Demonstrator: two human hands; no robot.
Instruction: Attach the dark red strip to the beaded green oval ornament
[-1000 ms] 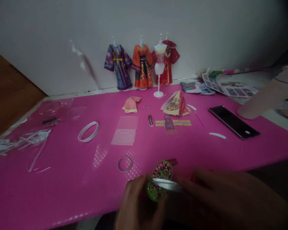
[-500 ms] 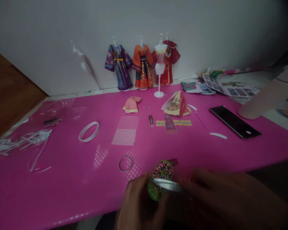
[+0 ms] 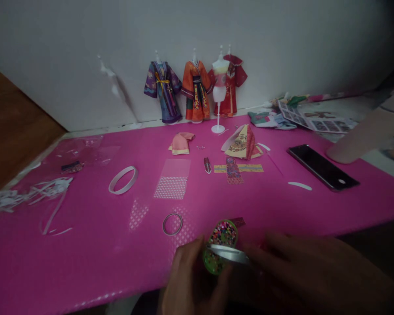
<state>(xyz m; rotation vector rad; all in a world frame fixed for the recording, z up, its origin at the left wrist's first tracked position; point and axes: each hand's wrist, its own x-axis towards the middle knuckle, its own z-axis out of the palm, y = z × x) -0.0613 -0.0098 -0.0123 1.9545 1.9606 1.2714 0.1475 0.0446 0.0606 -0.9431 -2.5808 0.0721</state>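
Near the front edge of the pink table is a green-rimmed container [image 3: 226, 232] with many small coloured beads in it. My left hand [image 3: 190, 280] holds its lower left side, thumb and fingers around it. A silver metal tool, like tweezers or small scissors [image 3: 229, 253], lies across the container with its tip at the left rim. My right hand [image 3: 302, 267] grips the other end of this tool, its fingers dark and blurred. A small dark red patterned strip [image 3: 238, 221] lies just behind the container.
The pink table [image 3: 95, 249] bears a tape roll [image 3: 123, 180], a thin ring [image 3: 172, 224], a gem sheet [image 3: 171, 187], fabric pieces [image 3: 243, 144] and a phone [image 3: 322, 167]. Dressed miniature mannequins [image 3: 196, 89] stand along the wall. A pale bottle [image 3: 364, 131] is at the right.
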